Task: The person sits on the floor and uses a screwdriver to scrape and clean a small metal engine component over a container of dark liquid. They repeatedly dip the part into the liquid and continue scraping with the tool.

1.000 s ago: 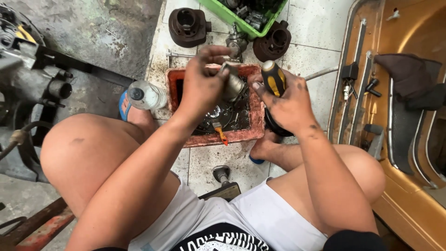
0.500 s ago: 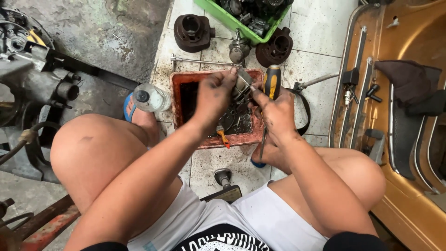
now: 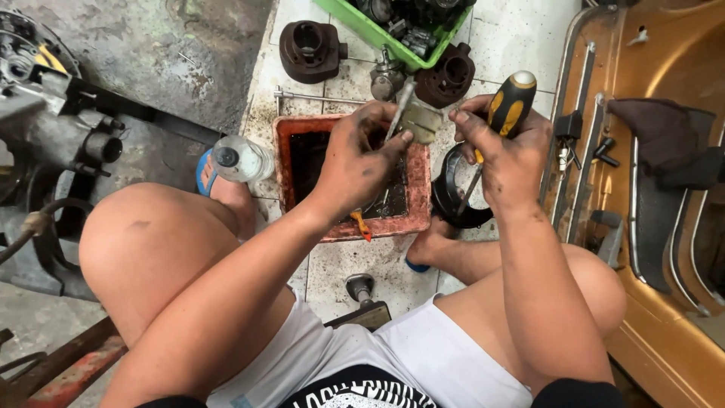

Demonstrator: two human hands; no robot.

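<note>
**Ana:** Metal part (image 3: 418,117), small and grey, where does it sit against the hands?

**Ben:** Between them, held up over the far right corner of the red tray (image 3: 285,155). The left hand (image 3: 355,162) comes at it from below and the left; its thumb and fingertips are pressed onto the part's near side, pinching it. A thin rod sticks up out of that same grip.

**Ana:** And the right hand (image 3: 506,155)?

**Ben:** Curled tight round a screwdriver (image 3: 510,106) with a yellow and black handle, the handle standing up out of the fist and the shaft running down and left under the palm. Its fingertips reach across and touch the part's right edge. So both hands are closed, neither one spread.

**Ana:** What lies around?

**Ben:** The tray holds dark oily liquid and sits on the tiled floor between the person's bare knees. A clear plastic bottle (image 3: 242,159) stands just beside the tray's left wall. A black ring (image 3: 445,200) lies on the right, under the right wrist. Beyond the tray are two dark cylinders (image 3: 310,49) and a green crate (image 3: 362,26) of parts.
</note>
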